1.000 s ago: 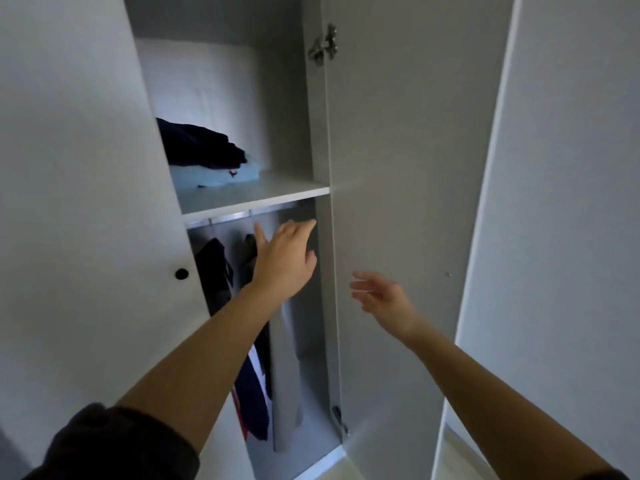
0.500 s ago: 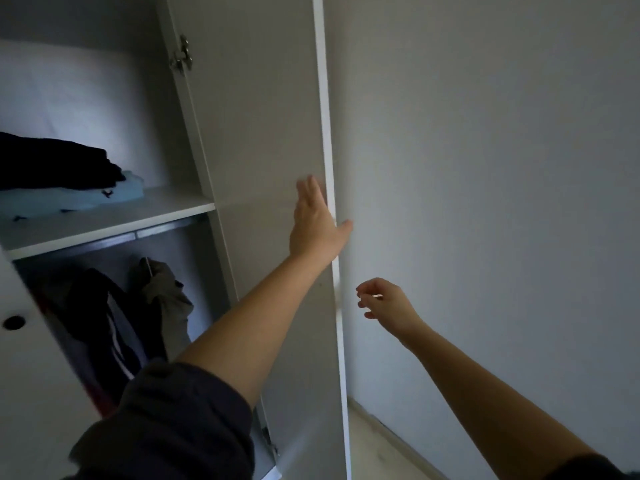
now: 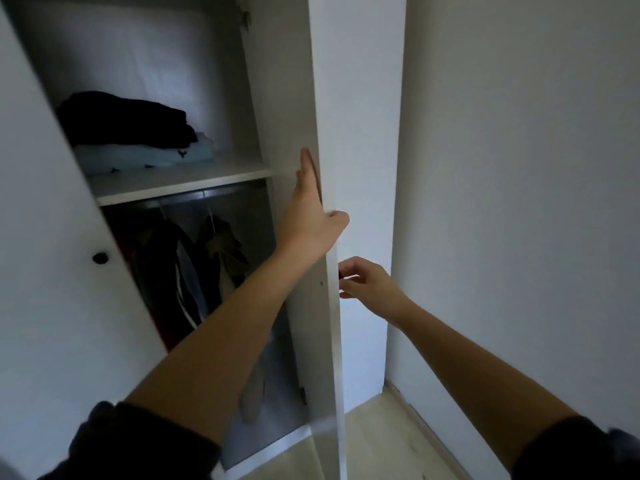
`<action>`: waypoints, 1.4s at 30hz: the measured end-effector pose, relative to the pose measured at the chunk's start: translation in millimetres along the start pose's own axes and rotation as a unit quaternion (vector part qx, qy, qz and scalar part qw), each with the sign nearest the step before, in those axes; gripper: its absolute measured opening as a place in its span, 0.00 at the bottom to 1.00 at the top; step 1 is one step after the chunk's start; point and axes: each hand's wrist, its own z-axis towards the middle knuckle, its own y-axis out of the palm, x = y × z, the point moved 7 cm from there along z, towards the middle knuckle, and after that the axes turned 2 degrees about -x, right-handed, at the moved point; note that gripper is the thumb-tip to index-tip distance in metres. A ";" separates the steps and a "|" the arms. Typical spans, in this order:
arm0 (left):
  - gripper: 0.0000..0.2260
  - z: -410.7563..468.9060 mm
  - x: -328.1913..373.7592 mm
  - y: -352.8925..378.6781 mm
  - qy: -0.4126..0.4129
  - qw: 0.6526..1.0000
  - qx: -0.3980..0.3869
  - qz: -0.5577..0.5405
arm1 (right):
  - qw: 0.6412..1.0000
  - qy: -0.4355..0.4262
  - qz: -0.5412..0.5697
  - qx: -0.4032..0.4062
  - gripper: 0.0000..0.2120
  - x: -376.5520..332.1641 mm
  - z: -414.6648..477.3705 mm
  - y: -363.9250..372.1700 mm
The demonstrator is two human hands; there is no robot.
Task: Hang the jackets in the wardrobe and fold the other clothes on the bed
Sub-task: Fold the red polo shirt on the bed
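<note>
The white wardrobe stands open, its right door swung partway and seen almost edge-on. Dark jackets hang from the rail under the shelf. My left hand lies flat against the door's inner face with straight fingers, and its thumb wraps over the door's front edge. My right hand is on the door's outer side, a little lower, where its curled fingers pinch a small dark knob. No bed or loose clothes are in view.
Folded dark and pale blue clothes sit on the shelf. The left door with a black knob fills the left side. A grey wall stands close on the right, with a strip of light wooden floor below.
My left hand slid from the door's inner face to its front edge. My right hand moved in from open air and took hold of the knob. The door has swung more edge-on.
</note>
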 end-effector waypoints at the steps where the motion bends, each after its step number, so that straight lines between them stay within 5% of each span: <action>1: 0.41 -5.8 -7.5 -13.4 0.001 1.000 -0.005 -0.011 | 1.000 -0.019 -0.010 -0.016 0.04 -7.1 4.1 13.6; 11: 0.13 -34.8 -136.2 -176.3 -0.045 0.998 0.047 0.000 | 0.982 -0.089 -0.020 -0.167 0.06 -50.6 56.6 204.5; 19: 0.05 12.4 -269.8 -277.5 -0.130 0.978 0.165 0.021 | 0.983 -0.102 -0.081 -0.132 0.05 -76.9 151.6 326.7; 27: 0.43 56.4 -314.4 -313.9 -0.080 0.924 0.239 0.289 | 0.987 -0.104 -0.092 -0.084 0.03 -74.4 221.0 370.8; 42: 0.45 87.9 -347.9 -313.2 -0.127 0.877 0.265 0.382 | 0.991 -0.100 -0.089 -0.030 0.05 -67.1 265.0 393.2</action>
